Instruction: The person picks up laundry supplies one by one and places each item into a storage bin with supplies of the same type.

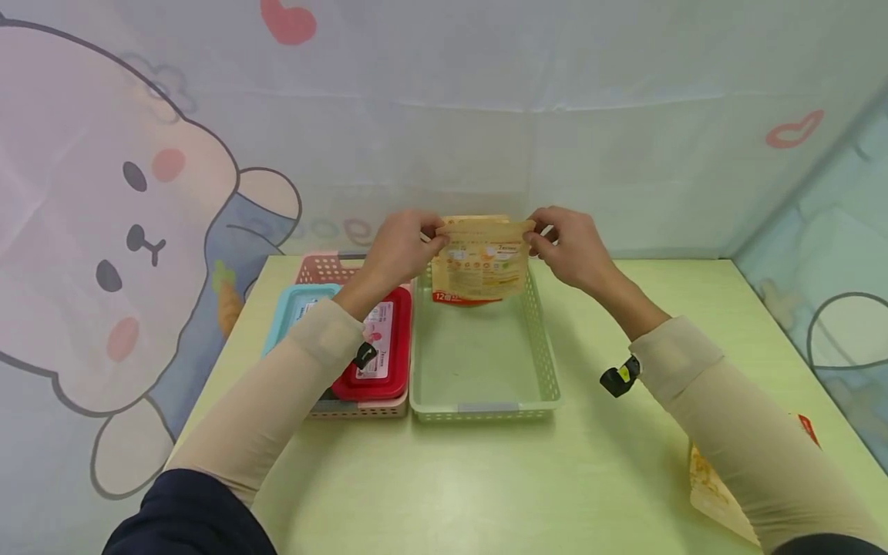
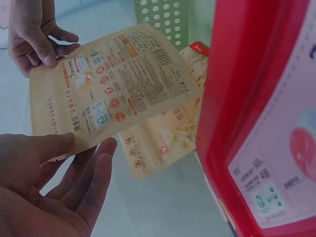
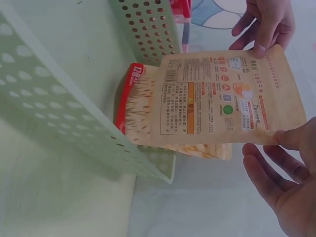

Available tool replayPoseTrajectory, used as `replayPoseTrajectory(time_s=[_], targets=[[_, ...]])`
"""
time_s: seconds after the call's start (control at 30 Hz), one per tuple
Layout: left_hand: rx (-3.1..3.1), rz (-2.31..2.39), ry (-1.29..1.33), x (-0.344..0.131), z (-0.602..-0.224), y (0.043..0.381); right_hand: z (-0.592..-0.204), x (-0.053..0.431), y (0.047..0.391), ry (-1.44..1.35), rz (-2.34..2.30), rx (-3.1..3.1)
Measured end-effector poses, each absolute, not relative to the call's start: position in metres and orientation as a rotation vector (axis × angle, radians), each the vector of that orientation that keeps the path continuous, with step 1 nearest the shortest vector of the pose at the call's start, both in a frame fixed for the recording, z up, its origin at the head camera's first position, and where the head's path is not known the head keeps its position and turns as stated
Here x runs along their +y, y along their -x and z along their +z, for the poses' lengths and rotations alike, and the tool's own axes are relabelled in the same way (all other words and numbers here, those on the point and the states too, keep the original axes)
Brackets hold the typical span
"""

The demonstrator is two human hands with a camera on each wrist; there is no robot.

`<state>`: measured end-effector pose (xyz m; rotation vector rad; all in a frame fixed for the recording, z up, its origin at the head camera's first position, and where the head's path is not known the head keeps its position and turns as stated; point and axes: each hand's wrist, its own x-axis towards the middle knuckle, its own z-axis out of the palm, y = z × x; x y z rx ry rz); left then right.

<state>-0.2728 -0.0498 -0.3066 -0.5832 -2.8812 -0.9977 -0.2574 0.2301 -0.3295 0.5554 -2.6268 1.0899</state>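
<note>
My left hand point(image 1: 402, 245) pinches one upper corner of a tan paper pouch point(image 1: 489, 262), and my right hand point(image 1: 570, 243) pinches the opposite corner. The pouch hangs stretched between them, its printed back with text, small icons and a barcode facing me. Behind it, a second tan pouch point(image 3: 136, 101) with a red edge leans at the far end of the light green basket point(image 1: 479, 358), mostly covered. In the left wrist view this rear pouch point(image 2: 158, 145) shows yellow plant pictures.
Left of the green basket is a pink basket point(image 1: 324, 268) holding a red-lidded box point(image 1: 398, 339) and a light blue-lidded box point(image 1: 279, 320). Another tan pouch point(image 1: 714, 489) lies at the table's right, partly under my right forearm. A printed curtain point(image 1: 624, 154) hangs behind the table.
</note>
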Motion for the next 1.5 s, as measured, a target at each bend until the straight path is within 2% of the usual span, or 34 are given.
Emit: replayPoseTrajectory(time_s=[0.6,1.07,1.5], targets=[[-3.032,-0.799,0.56,-0.052,-0.322,0.282,-0.364,0.22,0.27,-0.51,1.166,-2.666],[-3.061,-0.797,0.528,-0.054,-0.339,0.283,-0.38,0.215,0.269,-0.518,1.19,-2.74],[-3.062,-0.839,0.518,-0.052,-0.338,0.282,-0.386,0.218,0.271,-0.55,1.156,-2.789]])
